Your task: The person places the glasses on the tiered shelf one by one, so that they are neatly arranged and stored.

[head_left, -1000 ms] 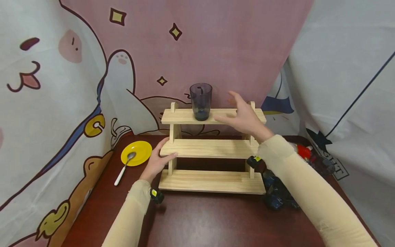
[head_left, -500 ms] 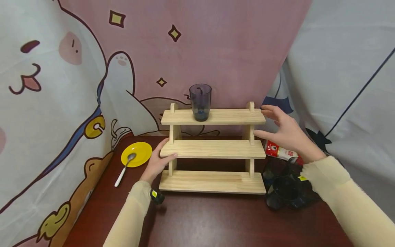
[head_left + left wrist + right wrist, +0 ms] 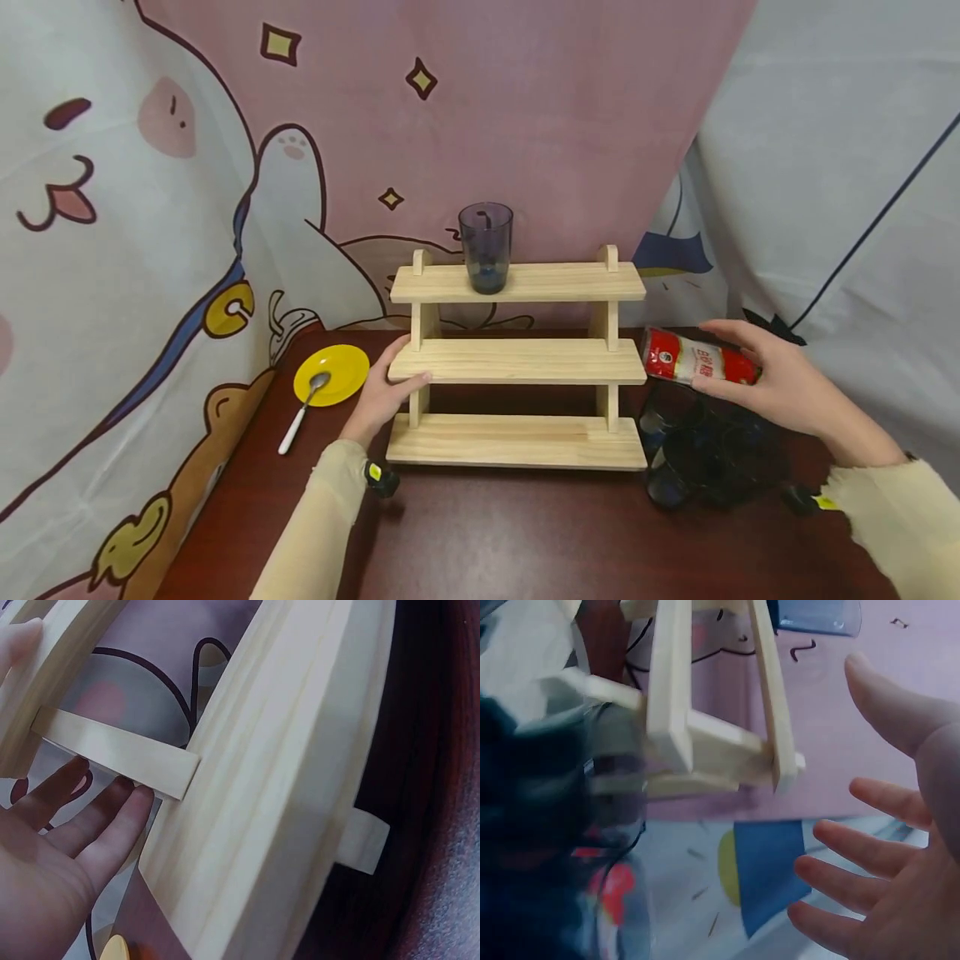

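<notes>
The stand (image 3: 517, 362) is being gripped at its left side by the left hand (image 3: 377, 396), the thumb being laid on the end of the middle shelf (image 3: 465, 358) and the fingers being set against the upright (image 3: 422, 325). The right hand (image 3: 783, 383) is being held well apart from it, over the near right end of the packet (image 3: 687, 360), with thumb and fingers spread; nothing is being grasped in it, as the right wrist view is confirming, though whether the packet is being touched cannot be told. The packet is being kept right of the stand, apparently on the worktop (image 3: 510, 533), just behind the dark cups (image 3: 669, 486). The step in hand is being judged as the taking of the packet, with the stand being steadied meanwhile. By that judgement, a closing of thumb and fingers across the packet's narrow width is being called for, then a lift with the cups being left undisturbed. The packet's long axis is being turned mostly crosswise, its left end being pointed at the stand and slightly away from the person, its printed side being shown upward. On the top shelf (image 3: 570, 282), a glass (image 3: 486, 250) is being held upright.
</notes>
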Tool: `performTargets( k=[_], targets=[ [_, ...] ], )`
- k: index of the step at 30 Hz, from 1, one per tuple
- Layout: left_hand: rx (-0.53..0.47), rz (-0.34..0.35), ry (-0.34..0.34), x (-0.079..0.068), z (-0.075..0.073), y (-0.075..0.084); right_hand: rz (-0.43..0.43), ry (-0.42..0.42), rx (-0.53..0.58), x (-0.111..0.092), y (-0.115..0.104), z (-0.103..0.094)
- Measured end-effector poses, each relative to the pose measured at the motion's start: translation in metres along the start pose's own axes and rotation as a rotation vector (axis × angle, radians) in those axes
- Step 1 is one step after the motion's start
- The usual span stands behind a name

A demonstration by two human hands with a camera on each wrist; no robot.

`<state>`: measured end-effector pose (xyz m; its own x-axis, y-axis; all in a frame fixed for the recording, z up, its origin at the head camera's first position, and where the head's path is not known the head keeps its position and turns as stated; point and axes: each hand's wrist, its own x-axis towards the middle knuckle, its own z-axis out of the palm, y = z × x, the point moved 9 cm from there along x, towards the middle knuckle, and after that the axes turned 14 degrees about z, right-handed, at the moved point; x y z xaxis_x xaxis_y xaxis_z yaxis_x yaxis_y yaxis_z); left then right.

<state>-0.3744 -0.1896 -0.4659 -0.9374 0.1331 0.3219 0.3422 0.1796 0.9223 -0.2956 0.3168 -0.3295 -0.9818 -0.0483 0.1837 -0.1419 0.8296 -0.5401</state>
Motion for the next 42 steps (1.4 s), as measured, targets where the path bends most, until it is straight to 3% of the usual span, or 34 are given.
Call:
performTargets(
  k=[5, 13, 22, 36, 42],
  targets=[
    [0.04, 0.049, 0.012, 0.004, -0.002, -0.024, 0.038, -0.017, -0.037, -0.014, 0.023, 0.001],
    [0.035, 0.065, 0.016, 0.007, -0.003, -0.024, 0.063, 0.03, 0.011, -0.035, 0.045, -0.004],
    [0.043, 0.054, 0.011, 0.009, -0.002, -0.023, 0.169, 0.084, 0.016, -0.066, 0.079, 0.003],
    [0.053, 0.053, 0.017, 0.008, -0.003, -0.026, 0.408, 0.077, 0.098, -0.113, 0.137, 0.046],
    [0.033, 0.042, 0.031, 0.006, -0.004, -0.027, 0.472, -0.018, 0.136, -0.117, 0.149, 0.066]
  ],
)
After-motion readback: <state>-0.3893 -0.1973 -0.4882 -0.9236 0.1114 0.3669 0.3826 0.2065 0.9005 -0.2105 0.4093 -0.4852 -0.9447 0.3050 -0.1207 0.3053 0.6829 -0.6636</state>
